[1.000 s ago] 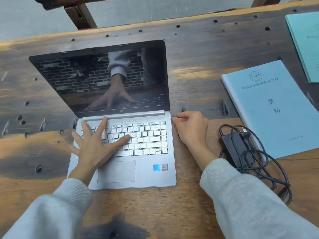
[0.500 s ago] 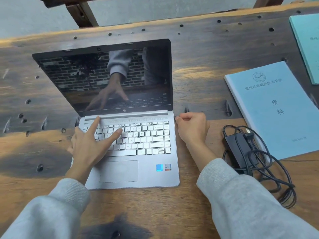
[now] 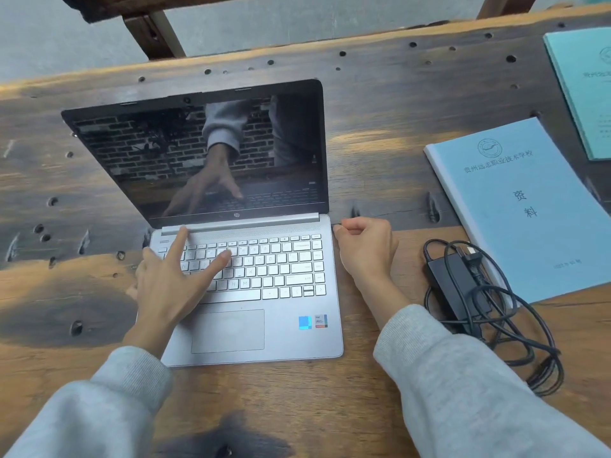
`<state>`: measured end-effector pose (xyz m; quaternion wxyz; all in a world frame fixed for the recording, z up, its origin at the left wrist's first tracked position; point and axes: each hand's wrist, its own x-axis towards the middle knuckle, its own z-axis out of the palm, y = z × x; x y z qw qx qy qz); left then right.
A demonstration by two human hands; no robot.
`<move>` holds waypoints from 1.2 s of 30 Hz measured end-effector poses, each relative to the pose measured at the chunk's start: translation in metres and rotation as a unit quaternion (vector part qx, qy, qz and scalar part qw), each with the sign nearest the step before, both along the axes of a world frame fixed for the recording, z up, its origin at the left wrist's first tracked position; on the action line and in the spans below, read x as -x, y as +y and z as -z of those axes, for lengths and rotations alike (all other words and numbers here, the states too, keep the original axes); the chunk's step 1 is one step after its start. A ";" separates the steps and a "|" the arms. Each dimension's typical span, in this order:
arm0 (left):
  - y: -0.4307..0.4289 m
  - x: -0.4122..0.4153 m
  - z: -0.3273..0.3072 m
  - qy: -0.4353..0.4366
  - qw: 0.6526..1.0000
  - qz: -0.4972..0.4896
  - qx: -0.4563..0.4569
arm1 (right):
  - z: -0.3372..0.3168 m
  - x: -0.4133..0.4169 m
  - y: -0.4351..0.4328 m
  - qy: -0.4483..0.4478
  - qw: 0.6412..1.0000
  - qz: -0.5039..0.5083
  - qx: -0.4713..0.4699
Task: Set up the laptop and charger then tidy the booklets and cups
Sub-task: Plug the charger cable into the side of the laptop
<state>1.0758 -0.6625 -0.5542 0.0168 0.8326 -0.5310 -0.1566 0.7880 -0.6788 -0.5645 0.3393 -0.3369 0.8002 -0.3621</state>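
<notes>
A silver laptop (image 3: 281, 332) stands open on the wooden table (image 3: 380, 143), its screen dark. My left hand (image 3: 172, 285) rests on the left of the keyboard with its fingers spread and holds nothing. My right hand (image 3: 367, 249) is a fist pressed against the laptop's right edge near the hinge, with a small dark plug tip pinched at its fingertips. The black charger brick (image 3: 456, 285) lies to the right in its tangled cable. A light blue booklet (image 3: 529, 206) lies beyond the charger, and a teal booklet (image 3: 591, 94) sits at the far right edge. No cups are in view.
The charger cable loops (image 3: 545, 358) spread toward the table's near right side and partly overlap the blue booklet's corner. A dark wooden frame (image 3: 152, 34) stands behind the table's far edge. The tabletop has many small holes and knots.
My left hand has slid a little left and forward on the keyboard, its fingers drawn closer together. My right hand stays fisted at the laptop's right edge.
</notes>
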 end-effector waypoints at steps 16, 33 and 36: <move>0.045 0.126 -0.030 0.245 0.949 0.116 0.164 | -0.083 0.130 0.022 0.039 0.996 -0.014 0.077; 0.107 0.308 -0.040 0.405 0.881 0.244 0.011 | -0.050 0.223 0.130 -0.077 0.985 -0.085 -0.131; 0.105 0.311 -0.035 0.388 0.888 0.245 0.033 | -0.049 0.222 0.136 -0.136 0.975 -0.096 -0.147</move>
